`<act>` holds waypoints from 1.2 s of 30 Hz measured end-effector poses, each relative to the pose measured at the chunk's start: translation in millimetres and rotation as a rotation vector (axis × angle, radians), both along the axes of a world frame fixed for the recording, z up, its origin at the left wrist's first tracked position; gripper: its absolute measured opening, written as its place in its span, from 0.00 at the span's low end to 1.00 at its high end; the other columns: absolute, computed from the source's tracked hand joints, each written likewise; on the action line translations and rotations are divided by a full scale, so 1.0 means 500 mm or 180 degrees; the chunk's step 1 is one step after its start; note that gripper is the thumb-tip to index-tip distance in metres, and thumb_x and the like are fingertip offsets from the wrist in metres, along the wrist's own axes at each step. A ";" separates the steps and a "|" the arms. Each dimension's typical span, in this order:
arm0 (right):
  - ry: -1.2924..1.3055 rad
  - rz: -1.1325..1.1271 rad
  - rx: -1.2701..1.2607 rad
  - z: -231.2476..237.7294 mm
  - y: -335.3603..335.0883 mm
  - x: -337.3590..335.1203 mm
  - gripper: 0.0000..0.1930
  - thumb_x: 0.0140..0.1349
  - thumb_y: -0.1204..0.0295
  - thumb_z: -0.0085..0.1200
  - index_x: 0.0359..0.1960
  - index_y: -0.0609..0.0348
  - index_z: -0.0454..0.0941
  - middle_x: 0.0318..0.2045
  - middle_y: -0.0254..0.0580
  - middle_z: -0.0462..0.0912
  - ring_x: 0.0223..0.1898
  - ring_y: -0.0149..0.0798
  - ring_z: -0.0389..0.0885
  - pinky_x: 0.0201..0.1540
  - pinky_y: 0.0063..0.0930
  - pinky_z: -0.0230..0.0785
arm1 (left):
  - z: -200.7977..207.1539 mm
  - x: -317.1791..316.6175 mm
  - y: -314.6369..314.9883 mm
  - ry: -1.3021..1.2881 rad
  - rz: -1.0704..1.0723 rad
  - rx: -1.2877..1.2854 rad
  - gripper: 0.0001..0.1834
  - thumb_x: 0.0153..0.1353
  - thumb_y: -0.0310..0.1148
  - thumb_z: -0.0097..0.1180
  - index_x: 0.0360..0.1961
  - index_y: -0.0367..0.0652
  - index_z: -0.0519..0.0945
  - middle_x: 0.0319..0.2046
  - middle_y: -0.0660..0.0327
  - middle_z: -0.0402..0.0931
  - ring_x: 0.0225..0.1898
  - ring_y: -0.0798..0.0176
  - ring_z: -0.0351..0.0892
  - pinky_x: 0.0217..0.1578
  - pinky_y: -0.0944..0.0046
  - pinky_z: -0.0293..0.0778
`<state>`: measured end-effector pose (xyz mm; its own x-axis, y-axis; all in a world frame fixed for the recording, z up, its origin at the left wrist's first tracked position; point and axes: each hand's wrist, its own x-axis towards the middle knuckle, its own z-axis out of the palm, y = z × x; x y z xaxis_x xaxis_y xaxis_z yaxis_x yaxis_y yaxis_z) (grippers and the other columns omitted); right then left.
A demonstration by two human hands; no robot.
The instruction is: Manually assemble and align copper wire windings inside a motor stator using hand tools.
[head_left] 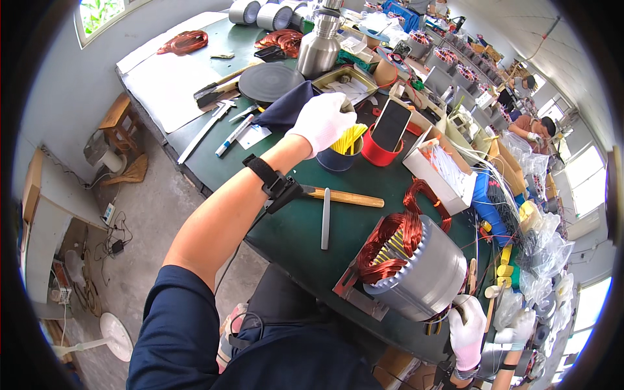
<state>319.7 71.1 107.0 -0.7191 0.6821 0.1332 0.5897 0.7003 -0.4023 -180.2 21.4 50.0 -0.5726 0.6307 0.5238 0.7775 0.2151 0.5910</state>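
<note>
My left hand, in a white glove, is over a dark blue cup of yellow strips. Its fingers are curled closed right by the strip tops; whatever they hold is hidden. At the lower right, my right hand, gloved too, has its fingers bent together beside the lower end of a grey motor stator. What is in them I cannot make out. The stator lies on its side on the green table, with red-brown copper wire coils spilling from its open end and yellow strips in its slots.
A wooden-handled hammer and a grey flat bar lie left of the stator. Beyond are a red cup holding a phone, a white box and a steel bottle. Another gloved hand shows far right.
</note>
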 end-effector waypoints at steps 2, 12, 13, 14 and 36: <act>-0.0003 -0.0001 0.0029 -0.002 0.000 0.004 0.10 0.56 0.79 0.58 0.40 0.67 0.81 0.39 0.51 0.84 0.46 0.56 0.82 0.54 0.43 0.74 | -0.007 -0.007 0.001 -0.0701 -0.0290 0.0132 0.13 0.64 0.35 0.65 0.43 0.34 0.84 0.37 0.50 0.87 0.38 0.55 0.87 0.43 0.59 0.80; -0.0039 -0.0145 -0.0063 -0.004 -0.001 0.006 0.10 0.57 0.77 0.56 0.40 0.67 0.81 0.39 0.51 0.84 0.45 0.55 0.82 0.54 0.42 0.73 | 0.060 0.156 -0.121 -0.0121 -0.0760 0.0432 0.05 0.63 0.26 0.62 0.35 0.37 0.79 0.28 0.54 0.81 0.30 0.56 0.85 0.34 0.60 0.79; -0.0022 -0.0149 -0.0063 -0.010 0.001 0.010 0.10 0.58 0.77 0.57 0.41 0.67 0.82 0.39 0.51 0.84 0.45 0.55 0.82 0.54 0.42 0.73 | 0.025 0.182 -0.134 0.0035 -0.0773 0.0384 0.05 0.62 0.24 0.62 0.36 0.37 0.78 0.28 0.53 0.81 0.29 0.54 0.85 0.34 0.59 0.80; -0.0042 -0.0147 -0.0084 -0.015 0.002 0.011 0.10 0.58 0.77 0.57 0.41 0.67 0.82 0.39 0.51 0.84 0.45 0.55 0.82 0.54 0.42 0.73 | -0.023 0.199 -0.144 0.0192 -0.0778 0.0339 0.05 0.62 0.23 0.62 0.37 0.37 0.78 0.28 0.53 0.81 0.29 0.52 0.86 0.34 0.58 0.80; -0.0197 -0.0419 -0.0682 -0.076 0.051 0.043 0.15 0.62 0.78 0.60 0.51 0.70 0.83 0.49 0.57 0.87 0.51 0.56 0.86 0.56 0.37 0.75 | -0.150 0.228 -0.262 -0.0115 -0.0992 -0.0768 0.07 0.60 0.28 0.63 0.39 0.43 0.87 0.32 0.57 0.83 0.39 0.49 0.84 0.41 0.55 0.80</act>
<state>341.4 96.4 68.8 -0.6245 0.7782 -0.0660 0.6983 0.5184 -0.4936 -66.4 -109.8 -25.0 -0.3497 0.8797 0.3222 0.8070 0.1081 0.5806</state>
